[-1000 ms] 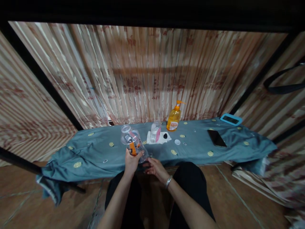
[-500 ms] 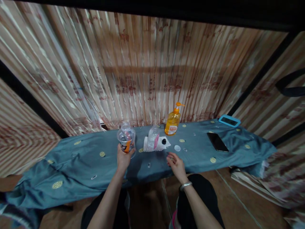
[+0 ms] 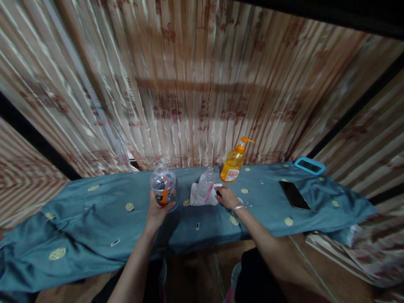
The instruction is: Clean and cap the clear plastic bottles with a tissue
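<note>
On the left of the blue cloth, my left hand (image 3: 158,211) is wrapped round a clear plastic container (image 3: 163,185) with an orange and black print and a narrow neck on top. My right hand (image 3: 227,198) has its fingers closed on a small black cap (image 3: 218,193) at the right end of a white tissue (image 3: 197,200). A clear bottle (image 3: 206,183) with a pink patch stands on that tissue, between my hands. Just beyond my right hand is a pump bottle (image 3: 232,166) of yellow-orange liquid. My right wrist partly covers a white round lid (image 3: 240,200).
A patterned blue cloth (image 3: 104,219) covers the long, narrow table. At the right lie a black phone (image 3: 294,195) and a blue-framed device (image 3: 309,166). Behind the table hangs a striped curtain (image 3: 189,84), with dark poles at both sides.
My right hand has moved forward and left from the table's front to the black cap and closed on it. My left hand stays on the clear container. The camera view has shifted slightly.
</note>
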{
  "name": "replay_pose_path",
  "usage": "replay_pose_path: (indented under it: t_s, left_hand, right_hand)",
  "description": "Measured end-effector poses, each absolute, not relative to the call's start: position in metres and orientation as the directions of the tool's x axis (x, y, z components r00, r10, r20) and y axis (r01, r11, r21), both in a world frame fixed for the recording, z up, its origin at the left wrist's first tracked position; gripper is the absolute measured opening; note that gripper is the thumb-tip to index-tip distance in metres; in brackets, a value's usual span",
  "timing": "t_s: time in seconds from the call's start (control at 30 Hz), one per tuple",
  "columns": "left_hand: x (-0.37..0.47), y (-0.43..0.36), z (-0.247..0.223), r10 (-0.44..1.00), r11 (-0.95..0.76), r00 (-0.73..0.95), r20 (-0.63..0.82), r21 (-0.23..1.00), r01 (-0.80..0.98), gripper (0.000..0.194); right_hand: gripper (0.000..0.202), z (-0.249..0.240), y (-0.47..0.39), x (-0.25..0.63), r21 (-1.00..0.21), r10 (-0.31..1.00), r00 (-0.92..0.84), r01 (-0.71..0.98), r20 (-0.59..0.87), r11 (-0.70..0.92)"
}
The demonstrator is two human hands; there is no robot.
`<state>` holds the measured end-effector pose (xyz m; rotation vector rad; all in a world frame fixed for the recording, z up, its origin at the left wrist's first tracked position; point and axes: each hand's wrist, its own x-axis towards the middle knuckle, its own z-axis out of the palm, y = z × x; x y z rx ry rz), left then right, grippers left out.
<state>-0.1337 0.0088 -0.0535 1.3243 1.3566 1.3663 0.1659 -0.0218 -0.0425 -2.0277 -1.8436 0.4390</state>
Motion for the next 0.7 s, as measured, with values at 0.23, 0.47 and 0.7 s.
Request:
replay_pose_path:
  t_s: [0.23,0.47,0.7]
  left_hand:
    - [-0.157,-0.04,-0.007,0.839,-0.312,-0.264,0.477,0.817,0.485,0.1]
    - [-0.094,-0.064,0.013,0.854,-0.518,0.142,0.5,0.795,0.315,0.053]
    - [-0.009,-0.021,-0.044,0.944,-0.327,0.129,0.304,0.918,0.224,0.101]
  right_hand:
    - [0.033,-0.041,-0.025,0.187,-0.605,0.98,0.178,0.791,0.084,-0.091]
    - [0.039,0.025,-0.03,0.211,-0.817,0.953,0.161,0.563,0.257,0.126]
    - [0.029,0.103,-0.032,0.173,-0.637,0.928,-0.127,0.694,0.349,0.335]
